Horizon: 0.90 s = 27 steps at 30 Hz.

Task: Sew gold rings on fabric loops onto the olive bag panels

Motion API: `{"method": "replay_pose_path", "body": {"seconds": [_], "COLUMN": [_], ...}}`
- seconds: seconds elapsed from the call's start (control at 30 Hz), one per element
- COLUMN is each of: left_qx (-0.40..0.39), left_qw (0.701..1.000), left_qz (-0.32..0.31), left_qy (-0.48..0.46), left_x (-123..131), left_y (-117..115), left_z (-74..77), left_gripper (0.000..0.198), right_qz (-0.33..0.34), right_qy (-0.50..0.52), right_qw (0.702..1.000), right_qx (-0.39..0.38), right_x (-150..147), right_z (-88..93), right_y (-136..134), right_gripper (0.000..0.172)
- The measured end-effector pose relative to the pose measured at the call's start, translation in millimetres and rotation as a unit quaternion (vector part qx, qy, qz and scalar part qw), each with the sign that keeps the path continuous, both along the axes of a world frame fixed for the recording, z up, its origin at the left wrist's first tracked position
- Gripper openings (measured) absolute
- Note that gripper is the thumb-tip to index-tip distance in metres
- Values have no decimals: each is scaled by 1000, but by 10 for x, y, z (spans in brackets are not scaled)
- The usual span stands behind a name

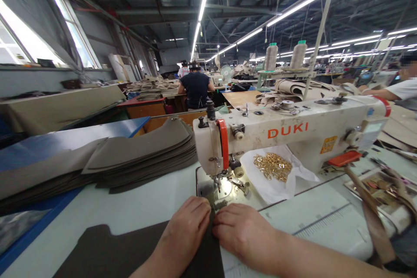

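A dark grey-brown fabric panel (130, 252) lies on the pale machine table, its narrow far end reaching toward the sewing machine's needle area (221, 184). My left hand (190, 221) rests on the panel near its right edge, fingers curled and pressed together on the cloth. Close beside it, my right hand (243, 228) is closed at the panel's right edge, thumb side toward the left hand. Both hands sit just in front of the lit needle plate of the white sewing machine (254, 130). What the fingertips pinch is partly hidden.
A stack of similar panels (143, 152) lies to the left. Gold metal rings (272, 166) sit on white paper (257, 182) beside the needle. At right are a parts tray (381, 186) and hanging straps (371, 221). Another person (195, 87) sits ahead; a co-worker's arm (384, 91) shows at right.
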<state>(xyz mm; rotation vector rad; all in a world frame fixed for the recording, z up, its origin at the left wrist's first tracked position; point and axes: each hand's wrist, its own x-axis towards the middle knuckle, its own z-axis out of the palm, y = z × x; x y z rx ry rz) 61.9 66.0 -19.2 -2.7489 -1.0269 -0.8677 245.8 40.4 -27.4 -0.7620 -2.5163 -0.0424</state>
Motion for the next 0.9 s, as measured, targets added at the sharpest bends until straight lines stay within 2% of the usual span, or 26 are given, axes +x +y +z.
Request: {"method": "replay_pose_path", "body": {"seconds": [0.23, 0.53, 0.77, 0.9], "left_qx": [-24, -46, -37, -40], "left_qw": [1000, 998, 998, 997], "left_qz": [-1, 6, -9, 1], "left_qy": [-20, -41, -53, -64], "left_x": [-19, -23, 112, 197], "left_y": [-22, -43, 121, 226], "left_z": [7, 14, -50, -28], "left_gripper": [21, 20, 20, 20], "right_qz": [-41, -47, -45, -53], "right_qy": [-5, -52, -110, -109], "right_qw": [999, 997, 993, 992], "right_qx": [-24, 16, 27, 28], "right_x": [-23, -49, 114, 176], "right_z": [131, 48, 125, 120], "right_y": [-4, 41, 164, 267], "right_gripper": [10, 8, 6, 6]}}
